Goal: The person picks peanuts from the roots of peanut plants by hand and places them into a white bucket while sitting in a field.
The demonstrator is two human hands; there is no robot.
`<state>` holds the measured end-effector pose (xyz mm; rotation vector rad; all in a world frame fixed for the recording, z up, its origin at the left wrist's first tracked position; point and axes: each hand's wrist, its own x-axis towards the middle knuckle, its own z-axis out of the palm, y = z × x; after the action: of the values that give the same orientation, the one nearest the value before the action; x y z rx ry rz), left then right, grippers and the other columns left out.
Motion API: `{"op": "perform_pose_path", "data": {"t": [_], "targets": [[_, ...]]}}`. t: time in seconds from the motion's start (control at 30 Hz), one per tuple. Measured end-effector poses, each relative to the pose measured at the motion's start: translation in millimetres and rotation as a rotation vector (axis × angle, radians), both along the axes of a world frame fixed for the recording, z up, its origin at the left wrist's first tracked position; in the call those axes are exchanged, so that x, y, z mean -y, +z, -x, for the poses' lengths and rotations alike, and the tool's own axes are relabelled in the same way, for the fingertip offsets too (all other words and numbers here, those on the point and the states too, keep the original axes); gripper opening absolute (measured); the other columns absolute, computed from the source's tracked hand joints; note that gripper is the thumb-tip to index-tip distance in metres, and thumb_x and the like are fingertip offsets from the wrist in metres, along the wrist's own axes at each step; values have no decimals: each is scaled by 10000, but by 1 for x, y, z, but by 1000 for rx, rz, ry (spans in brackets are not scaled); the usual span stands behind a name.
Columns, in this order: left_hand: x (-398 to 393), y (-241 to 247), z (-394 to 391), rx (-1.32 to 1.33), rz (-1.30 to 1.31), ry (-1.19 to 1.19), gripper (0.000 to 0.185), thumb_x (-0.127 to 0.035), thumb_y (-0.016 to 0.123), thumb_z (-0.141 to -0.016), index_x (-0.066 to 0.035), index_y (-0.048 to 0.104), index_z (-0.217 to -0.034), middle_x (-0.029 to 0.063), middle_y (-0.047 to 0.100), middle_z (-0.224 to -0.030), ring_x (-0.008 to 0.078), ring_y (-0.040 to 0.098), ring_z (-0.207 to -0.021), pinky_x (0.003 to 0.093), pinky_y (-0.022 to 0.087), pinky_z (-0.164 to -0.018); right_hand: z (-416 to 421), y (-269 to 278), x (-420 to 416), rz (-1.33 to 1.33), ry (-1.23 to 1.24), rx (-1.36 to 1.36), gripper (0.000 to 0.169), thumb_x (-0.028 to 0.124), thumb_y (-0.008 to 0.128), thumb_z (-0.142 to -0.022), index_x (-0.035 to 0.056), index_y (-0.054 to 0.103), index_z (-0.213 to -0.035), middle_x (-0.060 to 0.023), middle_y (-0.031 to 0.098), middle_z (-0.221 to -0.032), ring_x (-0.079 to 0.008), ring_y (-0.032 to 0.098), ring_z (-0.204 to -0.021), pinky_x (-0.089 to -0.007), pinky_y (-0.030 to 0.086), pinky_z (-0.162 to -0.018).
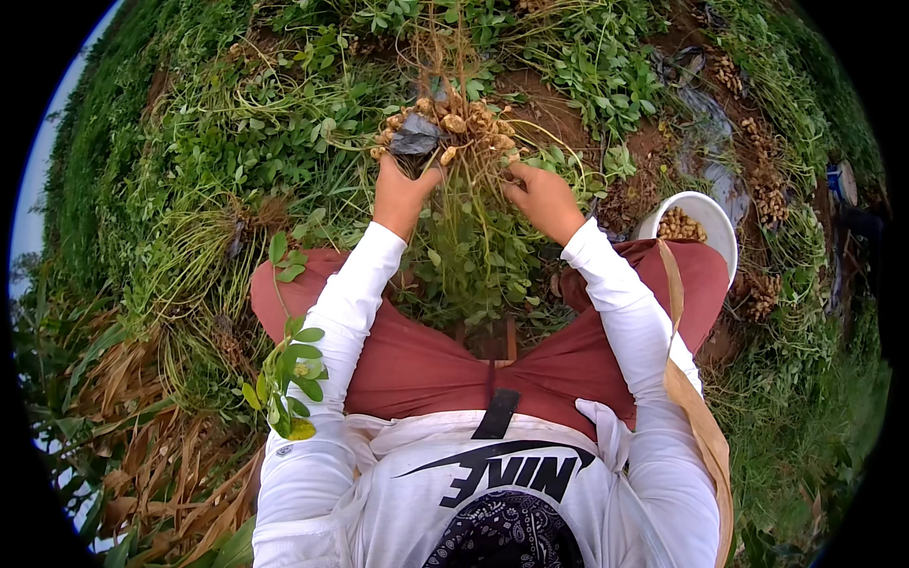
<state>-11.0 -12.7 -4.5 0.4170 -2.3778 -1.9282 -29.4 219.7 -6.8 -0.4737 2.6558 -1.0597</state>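
A pulled peanut plant (490, 206) hangs upside down before me, its roots upward and its leafy stems between my knees. Clustered around the root crown are tan peanut pods (454, 124), with a scrap of dark plastic film (416, 135) caught among them. My left hand (401, 193) grips the left side of the plant just below the pods; some fingers are hidden behind it. On the right side, my right hand (545, 202) has thumb and fingers closed at the stems under the pods.
Beside my right knee, a tilted white bucket (721, 220) holds loose peanuts (682, 226). Uprooted plants (206, 255) lie to the left, dry corn leaves (163, 454) at lower left. Plastic mulch film (710, 121) and rows of exposed pods (767, 192) lie right. A dry leaf strip (692, 419) crosses my right sleeve.
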Motion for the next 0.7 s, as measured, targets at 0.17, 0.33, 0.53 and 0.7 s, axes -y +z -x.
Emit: {"op": "perform_pose_path", "data": {"t": [0.17,0.33,0.53,0.7], "targets": [[-11,7,0,9,-81,-211,650,-251,807,-689,32,513,-1195,121,598,-1123,223,576,-1007,342,444,-907,-15,5,12,-47,72,-9,285,270,625,-847,52,625,-1030,-176,659,-785,-386,628,-731,-469,499,-666],[-20,-20,-10,-13,152,-277,906,-473,835,-627,54,452,-1257,189,594,-1165,306,583,-1080,384,443,-933,-39,-6,32,116,194,71,278,232,635,-831,11,622,-999,-207,650,-807,-394,620,-786,-467,490,-699],[-15,-28,-11,119,293,-217,898,-460,821,-611,39,423,-1242,219,618,-1125,350,626,-1004,400,486,-863,-44,-15,44,278,237,284,318,269,631,-853,-44,612,-908,-213,640,-814,-347,616,-747,-416,481,-685],[-9,-5,-4,98,491,-34,743,-398,805,-626,19,471,-1142,209,656,-1014,376,648,-901,421,506,-792,-48,-3,46,401,181,866,307,313,582,-905,8,588,-867,-59,565,-679,-167,546,-634,-308,453,-599]]}}
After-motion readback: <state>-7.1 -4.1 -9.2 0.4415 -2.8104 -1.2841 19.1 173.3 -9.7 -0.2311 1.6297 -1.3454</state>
